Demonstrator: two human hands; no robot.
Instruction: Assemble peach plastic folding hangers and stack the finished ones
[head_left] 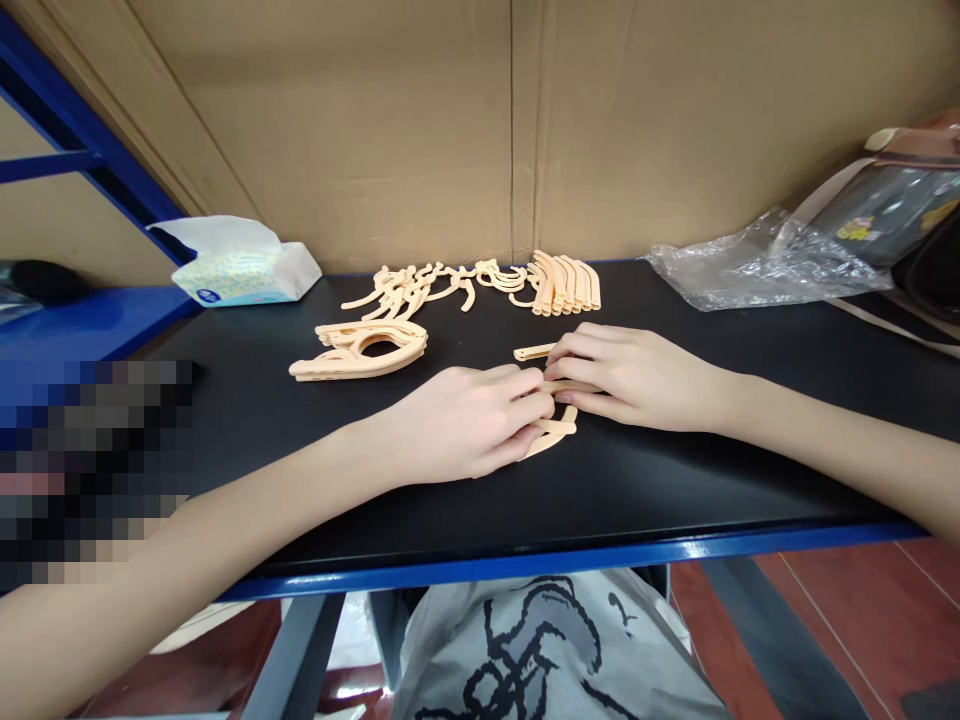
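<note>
A narrow cream plastic hanger piece (568, 386) lies low over the black surface (660, 490), its visible length running left to right between the hands. The left hand (472, 420) has its fingers curled closed on the left end; the right hand's (630, 375) fingers pinch the other, hiding much of it. A curved cream plastic part (553, 442) slants beneath the left fingers. Beyond lie folded cream plastic hangers (334, 370) and a row of curved cream plastic arms (566, 285).
</note>
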